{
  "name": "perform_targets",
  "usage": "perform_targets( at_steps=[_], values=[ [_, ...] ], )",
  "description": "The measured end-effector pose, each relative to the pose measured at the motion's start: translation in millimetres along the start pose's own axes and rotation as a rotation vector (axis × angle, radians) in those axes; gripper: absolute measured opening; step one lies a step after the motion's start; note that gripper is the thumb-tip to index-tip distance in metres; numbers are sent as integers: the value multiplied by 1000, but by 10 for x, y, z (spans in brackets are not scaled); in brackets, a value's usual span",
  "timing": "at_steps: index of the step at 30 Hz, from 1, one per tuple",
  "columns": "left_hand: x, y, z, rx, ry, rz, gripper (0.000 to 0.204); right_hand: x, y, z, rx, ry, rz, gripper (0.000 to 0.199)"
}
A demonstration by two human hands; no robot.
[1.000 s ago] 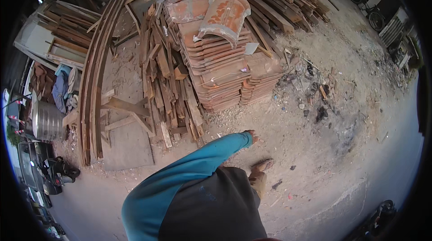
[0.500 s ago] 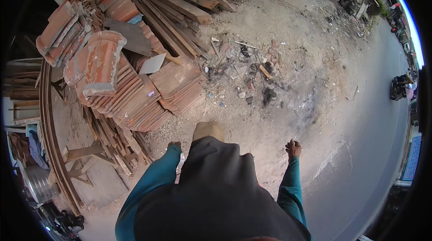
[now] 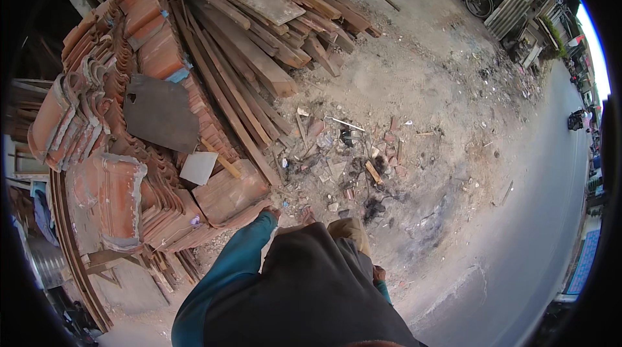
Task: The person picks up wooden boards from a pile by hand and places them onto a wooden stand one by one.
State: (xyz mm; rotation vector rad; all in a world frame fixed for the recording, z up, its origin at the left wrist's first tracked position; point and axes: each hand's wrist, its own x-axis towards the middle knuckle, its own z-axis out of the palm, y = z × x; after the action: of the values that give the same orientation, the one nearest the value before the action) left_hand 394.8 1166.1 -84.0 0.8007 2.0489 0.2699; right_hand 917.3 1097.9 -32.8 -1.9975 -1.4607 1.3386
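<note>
My left hand, at the end of a teal sleeve, hangs low beside the near corner of a stack of orange clay roof tiles. It overlaps the tile edge in the picture; whether it touches is unclear, and its fingers are hidden. My right hand hangs by my right hip, partly covered by my dark shirt. Its fingers look curled, and anything inside them cannot be made out. Left of my left hand, more tiles lie on the stack, with a dark flat sheet and a small pale square piece.
Long wooden planks are piled beyond the tiles. Rubble and charred scraps litter the dirt ahead. A paved road runs along the right, with a motorbike on it. A bicycle stands far back.
I have walked forward: the tiles and rubble are nearer. My left hand has come beside the tile corner. My right hand has swung back toward my hip, and a bare foot now shows below.
</note>
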Motion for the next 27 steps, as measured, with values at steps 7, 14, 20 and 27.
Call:
perform_targets(
  at_steps=[7,14,20,27],
  values=[
    [1372,2658,-179,-137,7,331,39,1019,-593,-377,541,152,596,31],
    [1911,3626,-347,77,10,293,53,2713,-1105,-820,736,154,532,25],
    [2234,3392,-551,153,-136,-87,69,4258,-1632,-1324,612,86,404,36],
    [2387,3824,-661,228,-97,-143,51,5835,-2914,-2158,489,111,201,36]
  ],
)
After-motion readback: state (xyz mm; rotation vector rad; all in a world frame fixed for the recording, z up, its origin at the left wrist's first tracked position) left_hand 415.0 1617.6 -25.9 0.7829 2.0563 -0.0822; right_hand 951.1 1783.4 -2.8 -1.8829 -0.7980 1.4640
